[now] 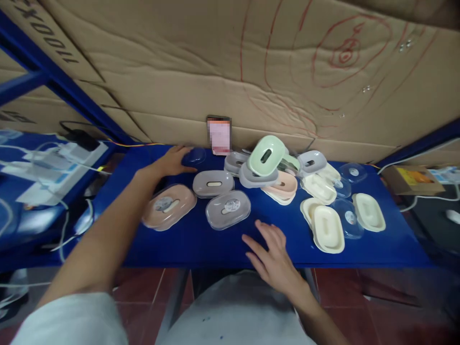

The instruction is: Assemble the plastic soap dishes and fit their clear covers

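My left hand [176, 162] reaches to the back left of the blue table, fingers apart, beside a clear lid [194, 155]; whether it touches the lid I cannot tell. My right hand [270, 249] hovers near the front edge with spread fingers and nothing in it. Between them lie a grey dish under a clear lid [228, 210] and a grey dish [213, 184]. A pink dish with a clear lid [169, 207] is below my left hand. A green dish [266, 155] tops a pile of grey and pink ones. Cream dishes [328, 229] lie at the right.
A phone [219, 136] leans against the cardboard wall [172, 62]. Power strips [68, 167] and cables crowd the left side. An open cardboard box [413, 181] stands at the right. More clear lids [348, 218] lie among the cream dishes.
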Motion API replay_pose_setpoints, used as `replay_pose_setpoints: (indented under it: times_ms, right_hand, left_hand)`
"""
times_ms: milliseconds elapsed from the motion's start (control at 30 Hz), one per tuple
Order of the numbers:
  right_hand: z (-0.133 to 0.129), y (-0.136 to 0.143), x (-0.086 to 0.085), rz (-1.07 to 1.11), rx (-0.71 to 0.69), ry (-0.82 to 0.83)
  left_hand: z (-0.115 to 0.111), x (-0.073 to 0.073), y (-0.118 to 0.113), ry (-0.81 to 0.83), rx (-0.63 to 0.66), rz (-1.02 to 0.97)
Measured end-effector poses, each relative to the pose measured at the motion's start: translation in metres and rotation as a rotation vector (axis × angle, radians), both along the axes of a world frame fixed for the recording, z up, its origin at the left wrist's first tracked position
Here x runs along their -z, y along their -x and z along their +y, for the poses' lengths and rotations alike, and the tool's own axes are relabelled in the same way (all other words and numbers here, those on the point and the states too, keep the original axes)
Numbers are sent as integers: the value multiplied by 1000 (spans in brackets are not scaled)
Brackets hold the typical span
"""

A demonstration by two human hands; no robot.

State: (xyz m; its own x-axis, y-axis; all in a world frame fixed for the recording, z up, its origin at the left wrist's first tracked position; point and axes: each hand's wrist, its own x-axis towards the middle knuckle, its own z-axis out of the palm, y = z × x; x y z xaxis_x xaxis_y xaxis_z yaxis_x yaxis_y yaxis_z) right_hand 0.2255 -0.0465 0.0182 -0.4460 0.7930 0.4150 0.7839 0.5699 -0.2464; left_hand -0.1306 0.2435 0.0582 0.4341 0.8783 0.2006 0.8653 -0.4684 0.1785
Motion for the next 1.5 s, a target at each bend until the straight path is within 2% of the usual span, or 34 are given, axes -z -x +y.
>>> replay_pose_setpoints:
  times_ms: [100,167,233,300,367,433,500,567,633,733,867,933,1233,1400,1500]
  right_hand:
    - [-21,-55,8,29,292,-49]
    - [-32,-91,15,13,552,-107]
    - [-39,-118,21,-1,777,-127]
    - [-38,-134,25,25,859,-85]
    - [-34,-139,27,73,786,-26]
    - [-28,-137,27,95,647,19]
    - [-23,-132,25,58,539,43]
    - [-19,-126,22,-14,491,53]
    - [-16,-121,20,-69,473,55]
    - [-12,-118,17,-74,408,61]
    - [-8,-113,14,-9,226,98]
    - [-7,-108,15,10,179,120]
    - [-5,-94,20,-33,128,157]
    - [0,-91,19,-57,109,180]
    - [4,-82,18,-66,91,180]
  left_hand:
    - [16,6,14,1,0,-19]
    - [4,3,27,-56,-65,-54]
    - [-30,-6,34,-122,-134,-91]
    - [-82,-19,22,-218,-171,-147]
    - [-145,-26,-14,-326,-155,-261]
    - [-206,-22,-65,-421,-25,-308]
    - [-252,-5,-118,-385,208,-295]
    - [-278,18,-157,-277,294,-309]
    - [-285,39,-175,-203,303,-278]
    - [-280,55,-170,-143,269,-238]
    - [-278,54,-148,-107,233,-224]
    - [-283,53,-143,-97,210,-235]
    - [-293,58,-140,-87,165,-264]
    - [-294,58,-132,-96,162,-273]
    - [-296,61,-124,-135,115,-294]
